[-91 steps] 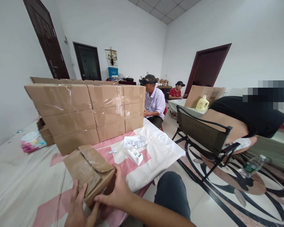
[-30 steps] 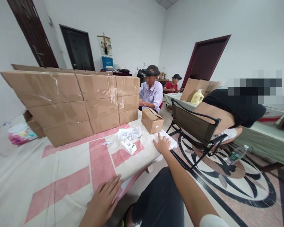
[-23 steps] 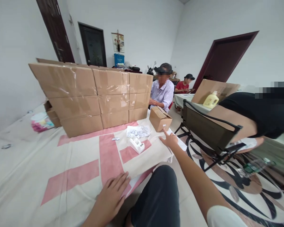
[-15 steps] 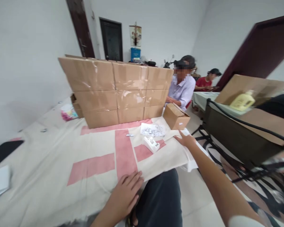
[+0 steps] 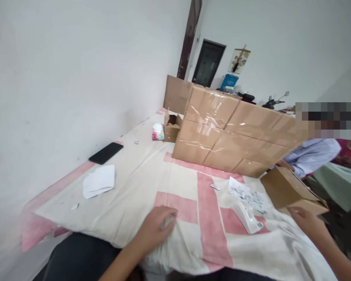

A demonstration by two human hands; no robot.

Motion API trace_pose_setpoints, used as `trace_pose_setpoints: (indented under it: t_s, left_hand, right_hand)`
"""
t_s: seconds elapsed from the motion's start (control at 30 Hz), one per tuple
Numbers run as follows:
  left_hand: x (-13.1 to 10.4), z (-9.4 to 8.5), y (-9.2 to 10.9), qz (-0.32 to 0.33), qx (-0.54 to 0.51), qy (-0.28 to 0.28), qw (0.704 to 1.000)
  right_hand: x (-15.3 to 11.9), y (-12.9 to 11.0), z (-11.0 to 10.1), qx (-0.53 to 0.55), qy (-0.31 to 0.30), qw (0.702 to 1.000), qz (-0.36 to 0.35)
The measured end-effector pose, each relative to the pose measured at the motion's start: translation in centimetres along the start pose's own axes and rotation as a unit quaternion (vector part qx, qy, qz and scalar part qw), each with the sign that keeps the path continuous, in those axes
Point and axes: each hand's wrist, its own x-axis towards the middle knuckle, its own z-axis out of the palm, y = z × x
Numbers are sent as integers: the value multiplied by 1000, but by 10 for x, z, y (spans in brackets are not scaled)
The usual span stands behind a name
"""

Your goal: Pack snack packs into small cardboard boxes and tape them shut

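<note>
My left hand [image 5: 158, 224] is over the near part of the cream and pink tablecloth [image 5: 146, 168], its fingers curled in around something small and greyish that I cannot make out. At the right, my right hand [image 5: 305, 222] is blurred against the near lower edge of a small cardboard box [image 5: 291, 189]; its fingertips are not clear. Between the hands stands a white tape dispenser [image 5: 247, 219], with a paper sheet [image 5: 235, 186] bearing many small pieces behind it. The cloth is creased near my right hand.
A large taped cardboard panel [image 5: 219, 136] stands across the table. A small open box [image 5: 171, 132] and a colourful container [image 5: 158, 132] are at its left. A black phone [image 5: 106, 153] and folded white paper [image 5: 99, 181] lie by the wall. A person's sleeve [image 5: 312, 156] shows behind the right box.
The view has swung left, bringing the phone and folded paper fully into sight. The fingers of my left hand, spread flat before, are now curled. The cloth at the right has become more wrinkled.
</note>
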Motion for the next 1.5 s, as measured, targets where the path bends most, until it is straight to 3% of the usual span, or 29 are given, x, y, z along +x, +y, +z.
trace_pose_setpoints:
  t_s: [0.07,0.13,0.17,0.27,0.33,0.43,0.53,0.63,0.77,1.0,1.2,1.37,1.5]
  left_hand:
    - [23,-42,-26,-43,34,64,996]
    - [64,-74,-46,-96,50,130,986]
    - [90,-84,-54,-111,51,149,981]
    - [170,-96,-80,-158,31,201,966]
    - [210,-95,-99,-198,9,249,948]
    - [238,-92,-124,-222,-29,301,927]
    - [240,-93,-139,-204,-61,316,925]
    - [240,-98,-147,-182,-84,316,927]
    - [243,-105,-153,-167,-111,323,925]
    - [243,-112,-152,-166,-148,324,920]
    - [241,-116,-151,-166,-159,319,919]
    - [240,-118,-154,-172,-162,304,923]
    - [240,-118,-155,-179,-159,290,927]
  right_hand:
    - [7,-74,-7,65,38,997,-10]
    - [6,-171,-1,117,109,979,-125]
    - [2,-226,6,157,116,962,-189]
    - [-10,-396,33,231,54,895,-378]
    - [-10,-495,50,219,18,858,-463]
    - [21,-607,68,218,0,872,-439]
    - [71,-675,87,229,14,946,-231]
    - [102,-712,118,199,-37,969,-144]
    - [103,-734,155,122,-44,981,-141]
    - [112,-751,169,104,-36,982,-152]
    - [98,-728,173,166,62,955,-237]
    - [81,-700,186,64,98,918,-379]
    - [79,-701,193,16,113,908,-402]
